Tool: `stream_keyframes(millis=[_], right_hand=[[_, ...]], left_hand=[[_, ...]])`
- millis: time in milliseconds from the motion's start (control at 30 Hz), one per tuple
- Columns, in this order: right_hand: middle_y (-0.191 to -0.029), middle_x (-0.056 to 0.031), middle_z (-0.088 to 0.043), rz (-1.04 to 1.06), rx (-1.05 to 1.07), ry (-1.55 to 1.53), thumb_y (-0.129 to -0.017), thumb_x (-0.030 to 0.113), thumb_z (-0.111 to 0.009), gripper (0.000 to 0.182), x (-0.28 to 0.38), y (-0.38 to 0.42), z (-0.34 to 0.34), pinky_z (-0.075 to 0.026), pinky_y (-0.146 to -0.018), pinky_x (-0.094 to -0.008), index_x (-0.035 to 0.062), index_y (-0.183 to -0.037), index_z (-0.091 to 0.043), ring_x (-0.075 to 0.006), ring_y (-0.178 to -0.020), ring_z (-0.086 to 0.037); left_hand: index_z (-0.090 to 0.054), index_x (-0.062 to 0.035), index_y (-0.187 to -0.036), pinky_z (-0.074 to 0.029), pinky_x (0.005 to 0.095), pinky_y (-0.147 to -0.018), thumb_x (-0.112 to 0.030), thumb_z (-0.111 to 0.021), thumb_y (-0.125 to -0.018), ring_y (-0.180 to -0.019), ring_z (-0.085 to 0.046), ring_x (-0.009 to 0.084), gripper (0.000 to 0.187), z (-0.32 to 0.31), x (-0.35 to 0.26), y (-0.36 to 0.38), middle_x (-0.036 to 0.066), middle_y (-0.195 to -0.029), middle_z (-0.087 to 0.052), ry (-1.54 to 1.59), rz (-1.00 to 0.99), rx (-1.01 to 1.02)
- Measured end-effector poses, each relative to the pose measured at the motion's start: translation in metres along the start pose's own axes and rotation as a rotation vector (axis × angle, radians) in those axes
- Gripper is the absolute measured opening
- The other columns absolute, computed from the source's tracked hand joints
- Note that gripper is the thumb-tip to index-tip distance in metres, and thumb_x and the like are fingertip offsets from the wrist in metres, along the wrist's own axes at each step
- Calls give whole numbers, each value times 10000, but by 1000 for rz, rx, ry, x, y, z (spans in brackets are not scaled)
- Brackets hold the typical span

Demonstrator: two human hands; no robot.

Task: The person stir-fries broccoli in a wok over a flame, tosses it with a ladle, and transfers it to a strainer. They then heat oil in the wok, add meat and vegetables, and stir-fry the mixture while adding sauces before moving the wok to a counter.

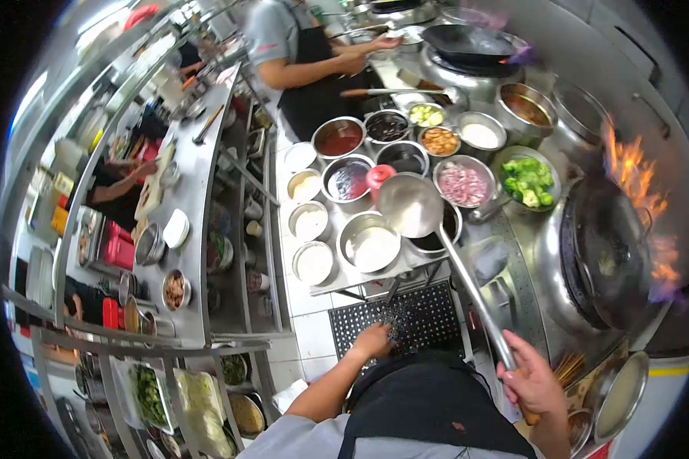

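My right hand is closed round the handle of a long metal ladle. The ladle's bowl hangs over the pots of ingredients, close to a red-topped container. Low in front of my apron is my left hand, above the black floor mat; its fingers are blurred. Around the ladle stand a pot of white powder, a bowl of chopped pink onion and a bowl of broccoli. On the right, a dark wok sits on a burner beside tall flames.
A co-worker stands at the back beside another wok. Flames rise behind the right wok. Left are a steel counter and metal shelving. A pan of pale liquid is at the lower right.
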State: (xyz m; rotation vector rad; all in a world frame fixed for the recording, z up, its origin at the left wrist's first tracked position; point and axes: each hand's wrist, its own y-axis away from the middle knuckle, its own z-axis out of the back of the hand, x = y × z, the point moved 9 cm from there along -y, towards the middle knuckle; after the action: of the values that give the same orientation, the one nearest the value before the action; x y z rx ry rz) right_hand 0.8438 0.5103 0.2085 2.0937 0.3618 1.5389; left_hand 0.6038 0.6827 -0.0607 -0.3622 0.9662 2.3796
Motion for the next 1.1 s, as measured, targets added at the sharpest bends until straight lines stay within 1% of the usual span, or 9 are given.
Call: stream_keyframes(millis=[100, 233, 400, 467, 500, 600, 800, 933, 1100], right_hand=[[-953, -79, -595, -15, 21, 232, -946, 42, -572, 698, -13, -23, -49, -445, -491, -234, 50, -1550, -222, -76, -563, -521], [-800, -53, -595, -16, -45, 436, -950, 80, -570, 671, -14, -34, -93, -454, -506, -261, 30, -1538, -249, -90, -563, -545], [-738, -38, -582, 60, -81, 547, -947, 95, -572, 670, -28, -40, -117, -462, -512, -277, 19, -1532, -255, -103, -559, -553], [-773, -46, -587, 23, -94, 504, -951, 91, -567, 667, -27, -38, -129, -464, -509, -272, 27, -1535, -251, -106, -559, -553], [-790, -50, -590, 6, -100, 484, -952, 88, -565, 666, -27, -37, -134, -466, -508, -269, 31, -1536, -249, -107, -559, -553], [-824, -53, -587, -23, -99, 396, -954, 62, -556, 655, -36, -41, -139, -468, -485, -271, 56, -1534, -252, -115, -545, -545], [-916, -90, -546, -110, 18, -373, -932, -1, -518, 618, -35, -32, -150, -439, -410, -288, 85, -1501, -295, -114, -526, -481], [-934, -103, -515, -99, 105, -583, -924, 0, -492, 611, -24, -21, -157, -422, -395, -278, 88, -1498, -302, -101, -541, -461], [-939, -93, -488, -57, 169, -781, -915, 26, -493, 641, -14, -4, -148, -429, -385, -270, 73, -1514, -268, -83, -542, -443]], left_hand=[[-597, -32, -1289, -480, 435, -1003, -407, -649, -881, -1215, -563, 379, 557, -86, 142, -1, 254, -1335, -560, 166, 184, 26], [-581, -27, -1322, -456, 429, -1037, -432, -631, -864, -1203, -579, 381, 613, -129, 218, 54, 235, -1291, -604, 207, 434, 179], [-578, -18, -1318, -473, 437, -1012, -456, -644, -864, -1186, -589, 386, 634, -225, 299, 22, 243, -1272, -613, 123, 99, 86], [-573, -16, -1323, -466, 436, -1020, -453, -648, -866, -1186, -589, 386, 636, -203, 293, 24, 247, -1268, -614, 47, 154, 139], [-555, -12, -1335, -463, 441, -1021, -438, -653, -869, -1206, -574, 385, 639, -122, 248, 58, 249, -1278, -606, 209, 291, 48], [-526, -12, -1358, -457, 444, -1027, -426, -657, -869, -1229, -553, 394, 654, -108, 243, 37, 255, -1315, -576, 233, 159, -58], [-219, -45, -1529, -471, 462, -974, -254, -719, -851, -1157, -563, 437, 868, 61, 101, 63, 277, -1240, -572, 377, -103, -366], [-101, -17, -1550, -492, 469, -901, -174, -722, -837, -1057, -586, 456, 959, 131, 32, 62, 273, -1151, -585, 328, -309, -627], [-56, 16, -1546, -508, 487, -833, -192, -710, -838, -941, -623, 438, 986, 154, 1, 30, 261, -1059, -615, 200, -200, -597]])
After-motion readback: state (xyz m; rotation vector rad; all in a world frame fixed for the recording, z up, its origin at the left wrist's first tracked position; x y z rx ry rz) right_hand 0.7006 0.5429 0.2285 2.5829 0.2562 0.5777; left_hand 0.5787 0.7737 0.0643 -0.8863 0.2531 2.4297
